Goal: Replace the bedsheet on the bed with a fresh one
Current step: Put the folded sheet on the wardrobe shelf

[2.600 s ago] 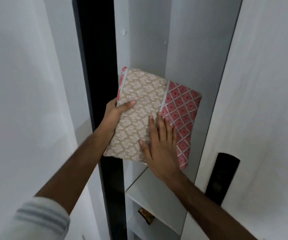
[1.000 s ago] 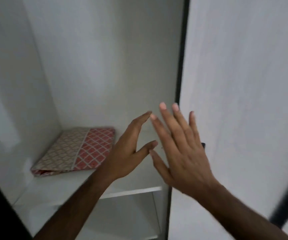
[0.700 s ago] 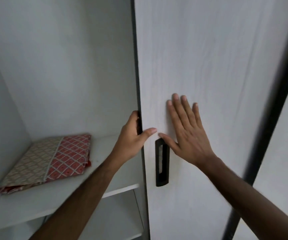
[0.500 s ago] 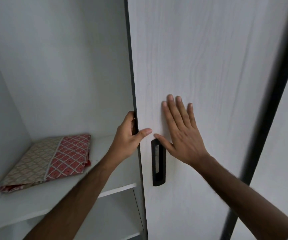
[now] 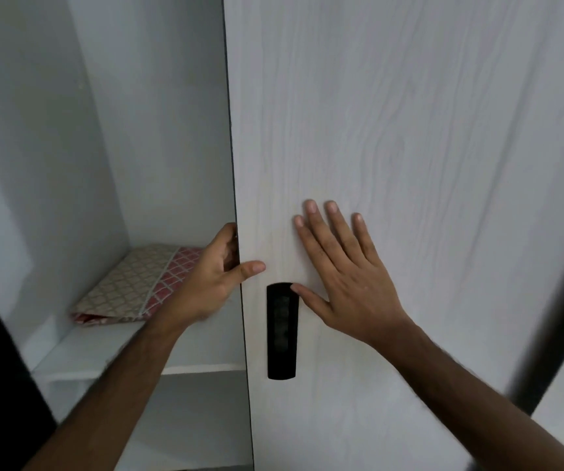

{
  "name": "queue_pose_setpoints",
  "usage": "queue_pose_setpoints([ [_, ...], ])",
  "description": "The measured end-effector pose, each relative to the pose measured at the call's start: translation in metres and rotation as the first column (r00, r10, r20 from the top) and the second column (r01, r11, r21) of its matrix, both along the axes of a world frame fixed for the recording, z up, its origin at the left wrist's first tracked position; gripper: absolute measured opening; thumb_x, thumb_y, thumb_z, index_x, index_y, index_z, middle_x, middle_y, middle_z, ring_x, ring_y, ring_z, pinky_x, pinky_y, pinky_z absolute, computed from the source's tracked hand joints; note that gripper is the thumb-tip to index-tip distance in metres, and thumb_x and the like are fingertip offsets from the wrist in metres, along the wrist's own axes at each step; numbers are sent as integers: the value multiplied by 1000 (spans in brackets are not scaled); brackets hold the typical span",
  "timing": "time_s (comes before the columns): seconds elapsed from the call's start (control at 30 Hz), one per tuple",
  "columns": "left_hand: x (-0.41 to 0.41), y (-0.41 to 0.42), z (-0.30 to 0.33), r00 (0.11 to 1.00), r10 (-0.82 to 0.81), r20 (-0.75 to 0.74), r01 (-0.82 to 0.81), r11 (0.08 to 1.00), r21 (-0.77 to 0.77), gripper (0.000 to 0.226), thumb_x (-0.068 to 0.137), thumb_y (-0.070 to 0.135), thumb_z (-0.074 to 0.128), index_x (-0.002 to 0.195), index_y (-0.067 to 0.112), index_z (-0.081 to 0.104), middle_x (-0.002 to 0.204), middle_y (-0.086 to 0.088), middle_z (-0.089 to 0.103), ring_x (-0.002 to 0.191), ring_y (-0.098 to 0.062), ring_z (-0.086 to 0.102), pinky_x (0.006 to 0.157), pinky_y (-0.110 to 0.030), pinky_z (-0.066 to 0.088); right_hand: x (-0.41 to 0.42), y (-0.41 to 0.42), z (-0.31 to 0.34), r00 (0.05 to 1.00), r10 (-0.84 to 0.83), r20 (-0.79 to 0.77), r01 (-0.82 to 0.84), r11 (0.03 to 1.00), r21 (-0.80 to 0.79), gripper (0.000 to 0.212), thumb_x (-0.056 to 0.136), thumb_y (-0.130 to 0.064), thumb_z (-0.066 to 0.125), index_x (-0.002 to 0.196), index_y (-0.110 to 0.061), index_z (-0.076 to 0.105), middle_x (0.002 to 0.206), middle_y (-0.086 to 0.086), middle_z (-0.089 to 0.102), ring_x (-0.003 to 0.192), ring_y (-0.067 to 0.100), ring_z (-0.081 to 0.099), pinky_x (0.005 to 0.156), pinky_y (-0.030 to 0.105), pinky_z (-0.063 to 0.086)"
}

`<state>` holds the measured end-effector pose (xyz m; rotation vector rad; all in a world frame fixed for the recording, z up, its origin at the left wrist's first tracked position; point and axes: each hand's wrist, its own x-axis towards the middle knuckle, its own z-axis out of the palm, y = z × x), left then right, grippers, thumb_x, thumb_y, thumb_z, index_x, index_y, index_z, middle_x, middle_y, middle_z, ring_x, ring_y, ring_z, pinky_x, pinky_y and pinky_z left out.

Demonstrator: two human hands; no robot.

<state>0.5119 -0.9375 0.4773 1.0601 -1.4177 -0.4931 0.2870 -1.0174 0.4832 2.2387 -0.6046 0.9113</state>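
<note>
- The left hand (image 5: 207,282) grips the door (image 5: 409,130) by its left edge: the fingers curl round behind the edge, out of sight, and the thumb lies across the front face, pointing right.
- The left forearm rises from the lower left, bare, crossing in front of the shelf (image 5: 80,351).
- The right hand (image 5: 348,283) is spread flat on the front of the door, palm against the wood, fingers straight and slightly fanned, pointing up; it holds nothing.
- Its thumb reaches out to the left, the tip touching the top of the black handle (image 5: 282,331), a recessed upright slot just right of the door's edge.
- The right forearm comes in from the lower right corner.
- The wardrobe (image 5: 158,113) stands open on the left of the door, white inside.
- On the shelf lies the folded sheet (image 5: 134,287), beige with a red lattice band, flat, against the left wall; the left hand hides its right end.
- A lower compartment shows beneath the shelf; what it holds cannot be seen.
- Against half a second ago, the opening is narrower and the door's edge sits closer to the sheet, while both hands keep their hold and place on the door.
</note>
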Motion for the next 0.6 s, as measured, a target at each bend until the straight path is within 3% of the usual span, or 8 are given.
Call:
queue_pose_setpoints([
  [0.1, 23, 22, 1, 988, 104, 114, -108, 994, 28, 66, 81, 37, 78, 137, 28, 44, 136, 16, 62, 131, -8, 56, 111, -40, 47, 25, 7, 3, 999, 41, -28, -41, 999, -20, 80, 100, -60, 34, 158, -10, 10, 166, 10, 2, 153, 29, 0, 123, 52, 12],
  [0.17, 33, 41, -1, 857, 386, 342, -370, 922, -115, 88, 87, 40, 78, 155, 22, 25, 160, 4, 38, 147, -11, 37, 122, -47, 32, 45, 14, 2, 997, 79, -16, -80, 996, -30, 79, 100, -59, 33, 158, -10, 9, 166, 9, 2, 153, 28, 0, 123, 51, 11],
  [0.2, 37, 50, -2, 660, 569, 491, -502, 820, -276, 97, 89, 41, 75, 160, 16, 13, 168, -5, 19, 154, -18, 22, 126, -48, 21, 55, 18, 1, 995, 99, -10, -99, 994, -37, 79, 101, -59, 33, 158, -10, 9, 166, 9, 2, 153, 28, 0, 123, 51, 10],
  [0.23, 40, 59, -2, 386, 704, 596, -553, 693, -462, 99, 92, 42, 70, 161, 11, 6, 170, -11, 5, 157, -25, 11, 127, -51, 14, 65, 22, 0, 994, 112, -6, -112, 993, -48, 79, 101, -58, 32, 158, -9, 8, 166, 10, 1, 153, 28, 1, 123, 51, 10],
  [0.3, 38, 74, -3, -68, 748, 660, -476, 557, -680, 87, 99, 40, 59, 162, 7, 8, 169, -16, 1, 157, -32, 7, 124, -58, 16, 84, 29, -1, 991, 137, 13, -135, 988, -70, 79, 102, -58, 31, 158, -7, 8, 166, 12, 1, 153, 28, 2, 123, 50, 11],
  [0.33, 41, 78, -6, -196, 717, 669, -447, 543, -711, 79, 103, 35, 55, 161, 5, 11, 169, -17, 4, 156, -33, 10, 123, -58, 20, 93, 32, -2, 987, 154, 39, -151, 986, -69, 80, 102, -57, 32, 157, -4, 9, 165, 14, 2, 153, 29, 3, 123, 50, 12],
  [0.43, 56, 94, -7, -321, 630, 708, -515, 511, -688, 72, 107, 31, 49, 161, 2, 11, 169, -17, 6, 157, -31, 9, 124, -54, 22, 123, 47, -2, 972, 181, 149, -181, 983, -16, 85, 101, -57, 38, 154, 3, 13, 163, 21, 5, 152, 33, 5, 123, 51, 12],
  [0.6, 84, 121, -1, -450, 500, 740, -619, 423, -662, 89, 101, 56, 45, 160, 1, 9, 169, -18, 4, 157, -30, 7, 125, -54, 17, 166, 71, -1, 964, 223, 145, -226, 974, -2, 84, 101, -51, 41, 155, 5, 7, 163, 23, -1, 152, 34, 1, 124, 50, 9],
])
